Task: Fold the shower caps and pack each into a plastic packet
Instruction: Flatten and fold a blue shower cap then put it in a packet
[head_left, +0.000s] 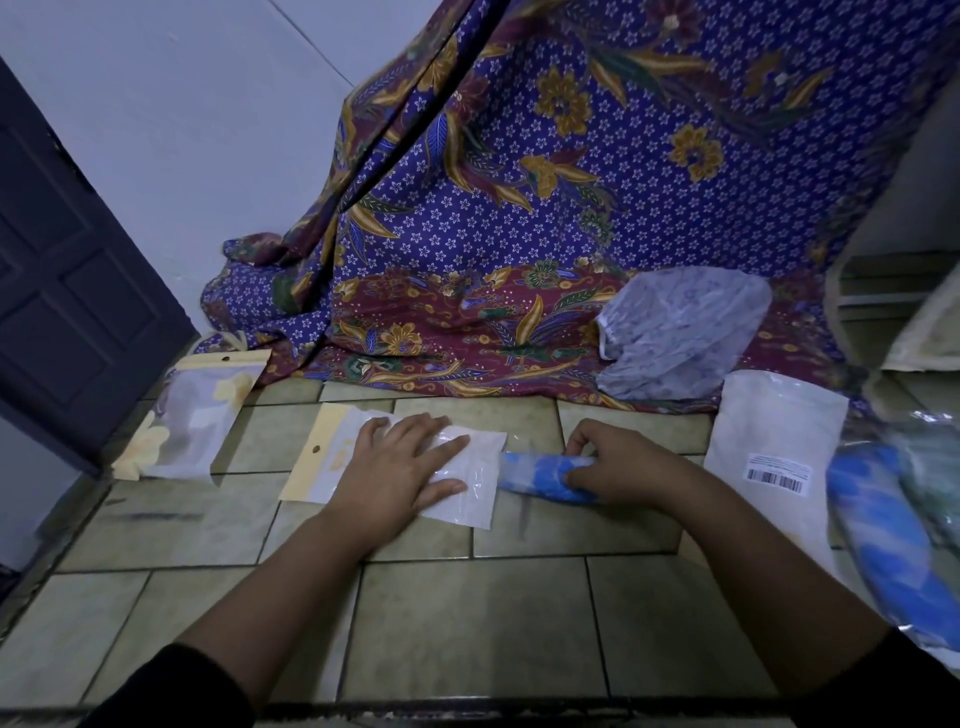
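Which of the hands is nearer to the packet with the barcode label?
Right. The right hand grips the rolled blue cap just left of the barcode packet; the left hand presses the clear packet farther left.

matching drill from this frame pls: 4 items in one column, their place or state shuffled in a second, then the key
Items:
1. blue cap
2. white cap
3. packet
4. filled packet

Place or state:
A. unfolded, lying on the patterned cloth
B. flat under the left hand
C. rolled up, gripped by the right hand
D. far left on the tiles, untouched

Pairs: 1-C, 2-A, 3-B, 4-D
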